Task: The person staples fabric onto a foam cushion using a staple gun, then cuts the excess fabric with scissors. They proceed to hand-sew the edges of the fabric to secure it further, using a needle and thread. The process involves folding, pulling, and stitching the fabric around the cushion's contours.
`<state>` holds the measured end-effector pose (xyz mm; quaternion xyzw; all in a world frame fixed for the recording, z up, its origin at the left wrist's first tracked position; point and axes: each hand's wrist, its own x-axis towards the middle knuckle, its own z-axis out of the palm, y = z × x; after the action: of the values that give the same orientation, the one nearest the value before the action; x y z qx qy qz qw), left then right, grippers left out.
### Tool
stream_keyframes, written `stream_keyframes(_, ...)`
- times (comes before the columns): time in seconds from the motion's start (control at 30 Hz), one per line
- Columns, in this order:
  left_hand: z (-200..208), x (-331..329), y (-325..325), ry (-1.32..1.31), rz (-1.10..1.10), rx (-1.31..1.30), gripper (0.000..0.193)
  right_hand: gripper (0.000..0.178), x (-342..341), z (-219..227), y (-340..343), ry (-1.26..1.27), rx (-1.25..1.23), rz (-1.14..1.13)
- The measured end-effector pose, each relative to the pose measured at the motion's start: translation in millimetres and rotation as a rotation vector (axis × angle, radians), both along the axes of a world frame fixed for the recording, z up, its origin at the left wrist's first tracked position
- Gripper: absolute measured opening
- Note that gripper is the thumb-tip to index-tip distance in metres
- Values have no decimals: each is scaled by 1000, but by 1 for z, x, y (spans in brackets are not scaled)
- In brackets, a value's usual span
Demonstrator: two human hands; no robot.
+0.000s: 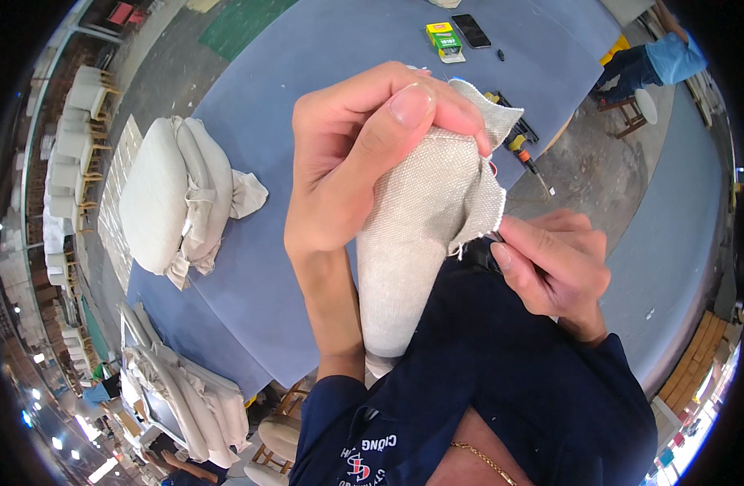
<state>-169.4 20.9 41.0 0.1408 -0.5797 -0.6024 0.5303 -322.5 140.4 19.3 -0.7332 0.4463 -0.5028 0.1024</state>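
A beige fabric-covered pad (408,223), seen nearly edge-on, stands upright in front of my chest. My left hand (348,150) is closed over its top, thumb and fingers gripping the woven cloth. A loose flap with a frayed edge (485,206) hangs from the pad's right side. Right beside that edge, my right hand (558,263) is closed in a pinch. Something thin and dark shows at its fingertips, too small to name. The pad's lower end rests near my dark blue shirt.
On the blue-grey table (250,267) lie stacked beige cushions (157,198), a green-and-yellow box (444,40), a phone (472,31) and a yellow-and-black tool (518,146). More padded pieces (186,397) stand at lower left. Another person (656,65) is at far right.
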Motion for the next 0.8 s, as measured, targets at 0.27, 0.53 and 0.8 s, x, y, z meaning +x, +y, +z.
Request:
stream_keyframes(0.27,-2,1,-4,-37,7,-59,41,17,7,13,-4,-73,82,-5)
stream_keyframes(0.53,-9,-4,-1,-45,30,-57,45,14,16,26,3,-202,218,-70)
stream_keyframes(0.8,-12,8,-13,-70,-22,-230,34,14,15,34,0,-104,228,-36)
